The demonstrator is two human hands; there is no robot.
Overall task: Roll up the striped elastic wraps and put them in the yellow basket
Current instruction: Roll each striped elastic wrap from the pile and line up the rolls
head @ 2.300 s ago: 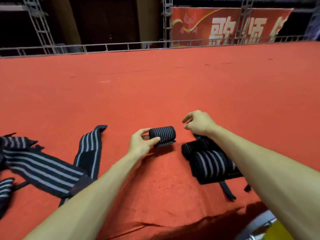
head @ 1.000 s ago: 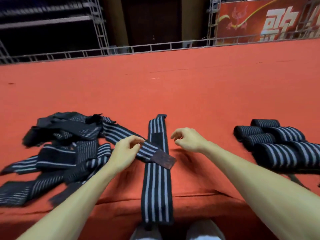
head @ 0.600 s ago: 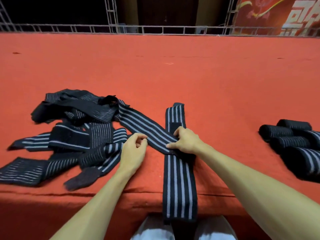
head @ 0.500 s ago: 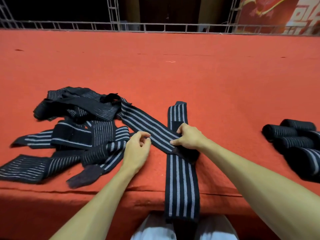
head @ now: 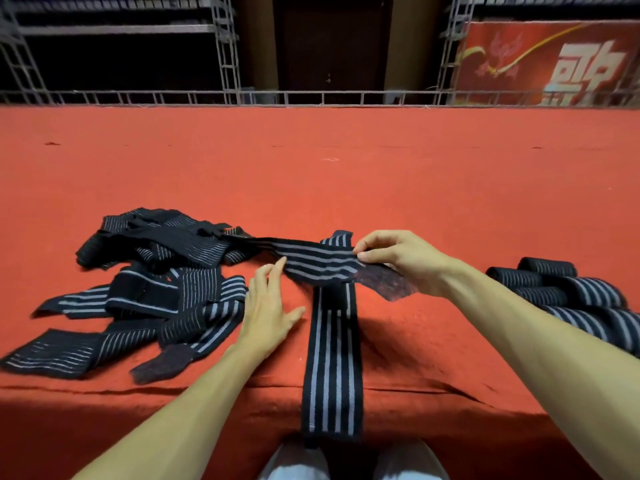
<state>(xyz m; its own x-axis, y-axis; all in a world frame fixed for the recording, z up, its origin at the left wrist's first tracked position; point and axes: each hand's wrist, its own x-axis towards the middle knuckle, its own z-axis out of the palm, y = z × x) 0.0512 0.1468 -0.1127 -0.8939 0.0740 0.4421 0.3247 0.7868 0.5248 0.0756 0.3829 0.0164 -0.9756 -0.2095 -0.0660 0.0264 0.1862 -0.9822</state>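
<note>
While right hand [head: 398, 258] pinches striped wrap [head: 311, 263] at velcro end [head: 384, 284], left hand [head: 268, 306] straight-fingered beside it, we tug clear of pile [head: 166, 271], then roll tight.

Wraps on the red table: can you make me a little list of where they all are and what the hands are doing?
held wrap: raised above the table, stretched from the pile to the right hand
right hand: pinches the held wrap near its dark end
left hand: open, fingertips by the held wrap
flat wrap: lies straight under the held wrap, hanging over the table's near edge
pile: unrolled wraps, left
rolls: rolled wraps, right
basket: not in view
</note>
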